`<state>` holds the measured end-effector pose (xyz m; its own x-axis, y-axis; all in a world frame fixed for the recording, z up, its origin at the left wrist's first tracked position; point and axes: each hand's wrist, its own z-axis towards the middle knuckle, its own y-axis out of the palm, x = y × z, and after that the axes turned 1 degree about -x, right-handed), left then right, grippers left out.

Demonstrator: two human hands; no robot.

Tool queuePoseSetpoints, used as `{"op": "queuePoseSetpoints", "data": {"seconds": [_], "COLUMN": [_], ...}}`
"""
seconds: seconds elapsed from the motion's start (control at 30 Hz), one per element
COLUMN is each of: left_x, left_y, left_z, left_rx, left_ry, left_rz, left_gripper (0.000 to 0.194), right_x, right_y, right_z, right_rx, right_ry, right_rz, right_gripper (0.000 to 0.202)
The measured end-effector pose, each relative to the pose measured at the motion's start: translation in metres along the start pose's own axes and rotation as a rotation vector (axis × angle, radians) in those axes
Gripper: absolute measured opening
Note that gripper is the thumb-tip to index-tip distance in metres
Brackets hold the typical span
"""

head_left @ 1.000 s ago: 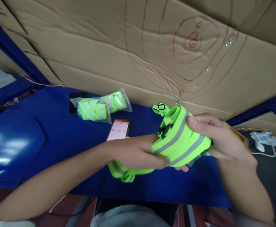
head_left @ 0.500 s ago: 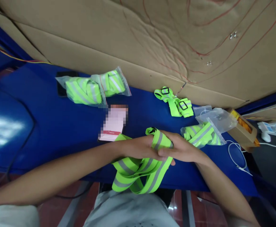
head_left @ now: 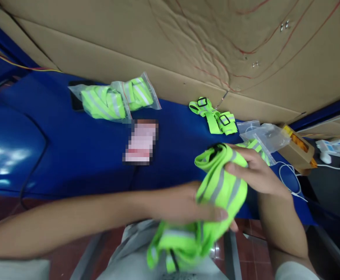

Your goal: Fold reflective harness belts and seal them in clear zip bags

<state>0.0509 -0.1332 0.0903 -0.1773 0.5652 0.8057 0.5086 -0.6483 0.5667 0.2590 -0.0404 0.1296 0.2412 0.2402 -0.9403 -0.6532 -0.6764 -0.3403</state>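
- A folded neon-green strap point(head_left: 224, 190) with grey stripes is held in front of the body, over the table's near edge; its looser loops are hung below, blurred.
- Its left side is clasped by the left hand point(head_left: 184, 206), that grip closed with the thumb laid across the front.
- Its upper right side is pinched by the right hand point(head_left: 255, 171), thumb in front, the other fingers partly hidden.
- Beyond, a buckled green strap point(head_left: 224, 123) is laid on the blue table point(head_left: 85, 155).
- Farther left, two bagged straps point(head_left: 104, 103) and a pixelated phone point(head_left: 140, 142) are seen.
- At right, clear plastic bags point(head_left: 271, 136) are placed beside a cardboard box point(head_left: 296, 151).
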Motion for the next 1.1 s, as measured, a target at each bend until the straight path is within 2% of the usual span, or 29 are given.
{"op": "queuePoseSetpoints", "data": {"seconds": [0.1,0.2,0.3,0.4,0.47,0.53,0.63,0.67,0.7,0.83,0.93,1.03,1.1], "left_x": [0.008,0.011,0.008,0.003,0.0,-0.003,-0.005,-0.005,-0.005,-0.005,-0.001,0.009,0.015], "left_y": [-0.039,-0.066,-0.072,-0.07,-0.068,-0.068,-0.07,-0.071,-0.072,-0.075,-0.077,-0.076,-0.077], "left_z": [0.013,0.02,0.019,0.016,0.015,0.017,0.019,0.019,0.019,0.019,0.016,0.01,0.005], "left_rx": [0.198,0.172,0.106,0.087,0.13,0.198,0.289,0.305,0.311,0.345,0.345,0.311,0.43], "left_ry": [0.077,0.084,0.038,0.002,0.033,0.087,0.152,0.164,0.173,0.256,0.343,0.223,0.117], "left_rz": [0.155,0.18,0.197,0.188,0.215,0.271,0.35,0.378,0.407,0.562,0.705,0.801,0.891], "left_gripper": [0.034,0.036,0.041,0.044,0.04,0.035,0.031,0.031,0.031,0.029,0.029,0.035,0.041], "right_x": [0.024,0.045,0.05,0.049,0.05,0.056,0.064,0.065,0.065,0.059,0.057,0.058,0.058], "right_y": [0.003,0.01,0.015,0.019,0.023,0.028,0.032,0.032,0.032,0.034,0.04,0.043,0.04], "right_z": [0.018,0.035,0.036,0.031,0.03,0.031,0.032,0.032,0.032,0.028,0.025,0.024,0.024], "right_rx": [0.117,0.134,0.097,0.071,0.052,0.094,0.297,0.322,0.305,0.063,0.092,0.224,0.347], "right_ry": [0.254,0.447,0.491,0.457,0.465,0.456,0.231,0.135,0.054,-0.133,-0.181,-0.122,-0.084], "right_rz": [0.279,0.514,0.589,0.595,0.57,0.449,0.118,0.02,-0.061,-0.309,-0.405,-0.411,-0.404], "right_gripper": [0.034,0.044,0.047,0.044,0.044,0.044,0.041,0.039,0.037,0.044,0.05,0.041,0.041]}}
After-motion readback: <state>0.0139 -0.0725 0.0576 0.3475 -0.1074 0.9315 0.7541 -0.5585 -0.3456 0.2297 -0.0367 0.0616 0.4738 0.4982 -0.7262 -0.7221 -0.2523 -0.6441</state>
